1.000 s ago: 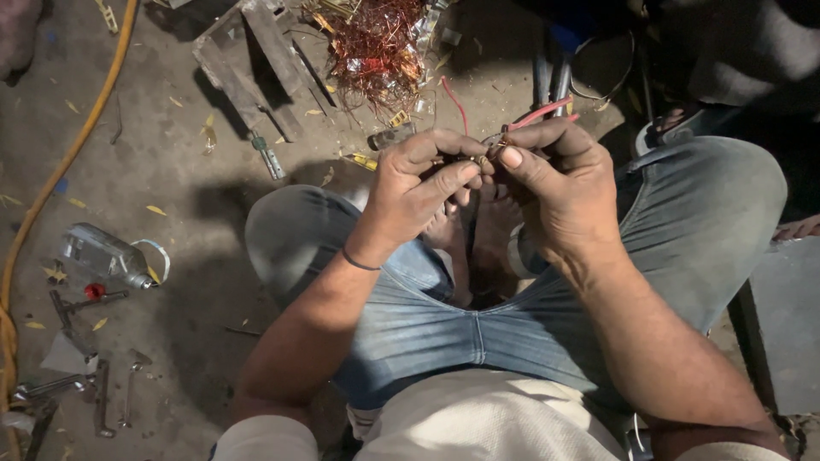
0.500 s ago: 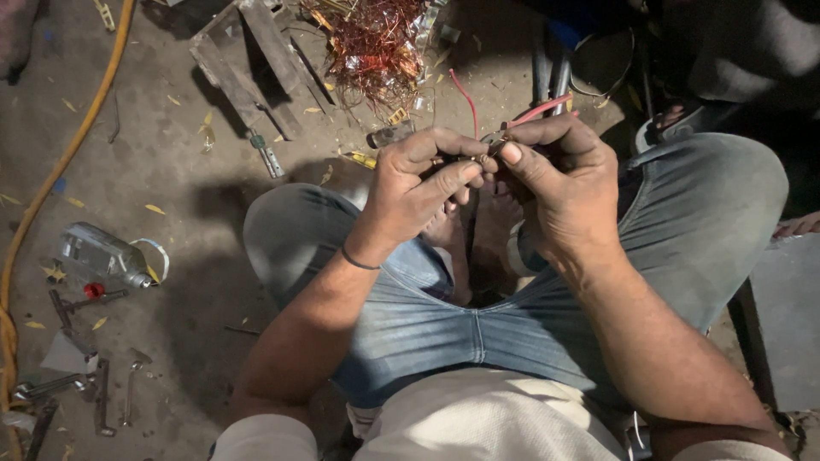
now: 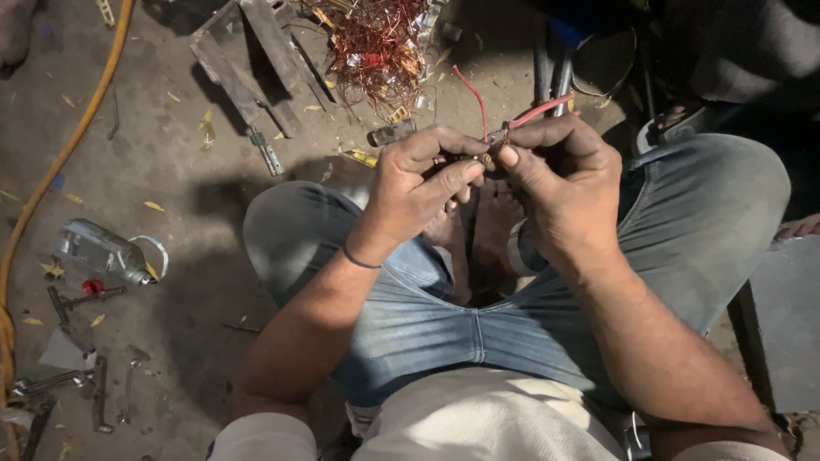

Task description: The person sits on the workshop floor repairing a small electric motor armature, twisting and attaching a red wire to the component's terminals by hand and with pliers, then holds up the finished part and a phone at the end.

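My left hand (image 3: 423,183) and my right hand (image 3: 559,175) meet above my knees, fingertips pinched together on the bare ends of red wires (image 3: 521,115). One red wire curls upward from the pinch, another runs off to the right. A small metal piece shows between my thumbs; what it is I cannot tell. A thin dark band circles my left wrist. I sit low with blue jeans (image 3: 427,316) and bare feet under the hands.
A tangle of copper wire (image 3: 376,43) lies on the concrete floor ahead, beside a wooden frame (image 3: 248,60). A yellow hose (image 3: 60,162) curves down the left. A glass bottle (image 3: 98,252) and several hand tools (image 3: 81,376) lie at the left.
The hands stay pinched on the wires; the curled red wire end has shifted slightly upward.
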`<act>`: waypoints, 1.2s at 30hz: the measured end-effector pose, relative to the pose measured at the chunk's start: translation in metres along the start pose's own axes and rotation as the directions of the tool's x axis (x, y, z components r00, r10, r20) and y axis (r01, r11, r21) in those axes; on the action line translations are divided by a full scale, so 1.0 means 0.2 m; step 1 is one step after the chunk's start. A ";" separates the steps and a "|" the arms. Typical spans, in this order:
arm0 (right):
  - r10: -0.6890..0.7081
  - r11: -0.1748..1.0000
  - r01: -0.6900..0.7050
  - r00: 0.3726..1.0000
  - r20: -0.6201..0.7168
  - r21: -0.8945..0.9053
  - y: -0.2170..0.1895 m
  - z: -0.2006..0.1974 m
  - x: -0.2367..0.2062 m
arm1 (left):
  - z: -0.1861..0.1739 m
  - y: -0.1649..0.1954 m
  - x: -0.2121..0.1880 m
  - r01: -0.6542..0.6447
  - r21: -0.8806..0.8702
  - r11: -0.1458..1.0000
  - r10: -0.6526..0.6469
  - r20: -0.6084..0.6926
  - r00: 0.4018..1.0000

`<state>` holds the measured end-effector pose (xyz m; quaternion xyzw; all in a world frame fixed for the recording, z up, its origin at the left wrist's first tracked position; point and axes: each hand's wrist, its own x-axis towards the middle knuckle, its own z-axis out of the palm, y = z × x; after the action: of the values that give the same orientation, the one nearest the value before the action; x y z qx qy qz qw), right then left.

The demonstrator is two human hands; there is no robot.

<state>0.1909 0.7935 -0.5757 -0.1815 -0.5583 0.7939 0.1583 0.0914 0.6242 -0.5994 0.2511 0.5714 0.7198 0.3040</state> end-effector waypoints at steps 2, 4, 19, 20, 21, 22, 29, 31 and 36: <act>-0.010 1.000 0.010 1.000 -0.011 -0.023 0.01 0.00 -0.01 | 0.00 -0.01 0.00 -0.008 0.001 1.000 0.008 0.001 1.000; -0.033 0.997 0.032 0.999 -0.016 -0.071 0.02 0.00 -0.01 | 0.00 -0.02 0.00 -0.020 0.004 1.000 0.020 0.004 1.000; -0.312 0.822 0.337 0.941 0.132 -0.460 -0.03 0.01 -0.01 | 0.01 0.00 0.00 -0.214 0.403 0.890 0.242 -0.021 0.970; -0.320 0.808 0.347 0.937 0.141 -0.477 -0.03 0.02 -0.01 | 0.01 0.00 0.00 -0.190 0.387 0.902 0.218 -0.029 0.976; -0.328 0.793 0.358 0.933 0.149 -0.493 -0.03 0.02 -0.01 | 0.01 0.01 0.00 -0.166 0.372 0.913 0.193 -0.037 0.980; -0.324 0.802 0.355 0.934 0.149 -0.480 -0.03 0.03 -0.01 | 0.01 0.01 0.00 -0.142 0.355 0.924 0.168 -0.043 0.985; -0.292 0.830 0.320 0.947 0.134 -0.456 -0.05 0.03 0.00 | 0.00 0.03 0.00 -0.026 0.293 0.956 0.043 -0.050 0.998; -0.285 0.844 0.316 0.949 0.137 -0.434 -0.05 0.02 0.01 | 0.02 0.04 0.00 -0.009 0.325 0.946 0.034 -0.071 0.997; -0.171 0.925 0.195 0.980 0.101 -0.325 -0.04 0.04 0.02 | 0.02 0.05 0.00 -0.029 0.370 0.928 0.059 -0.069 0.996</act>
<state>0.1851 0.7913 -0.5657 -0.1247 -0.7042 0.6757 0.1788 0.0921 0.6250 -0.5881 0.2880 0.7021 0.6155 0.2125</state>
